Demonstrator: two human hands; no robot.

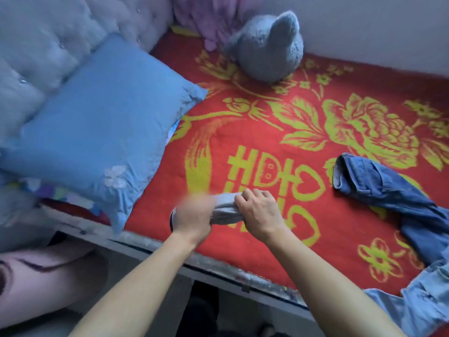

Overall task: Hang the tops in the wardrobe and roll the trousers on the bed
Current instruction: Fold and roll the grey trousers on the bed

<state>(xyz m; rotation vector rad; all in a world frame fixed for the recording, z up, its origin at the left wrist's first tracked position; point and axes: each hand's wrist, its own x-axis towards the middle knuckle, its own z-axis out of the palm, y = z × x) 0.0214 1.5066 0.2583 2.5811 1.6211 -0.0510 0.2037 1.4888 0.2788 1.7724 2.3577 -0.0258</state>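
Note:
A tight grey roll of trousers (224, 210) lies near the front edge of the bed, on the red and yellow blanket (279, 142). My left hand (193, 216) grips the roll's left end and is blurred. My right hand (258, 210) curls over its right end. To the right, dark blue jeans (388, 190) lie crumpled on the blanket. A light blue denim garment (422, 305) hangs over the bed's front edge at the lower right.
A blue pillow (97, 132) leans on the padded headboard (48, 45) at the left. A grey plush toy (267, 49) and a pink one (206, 18) sit by the wall at the back. The bed frame's edge (218, 266) runs below my wrists.

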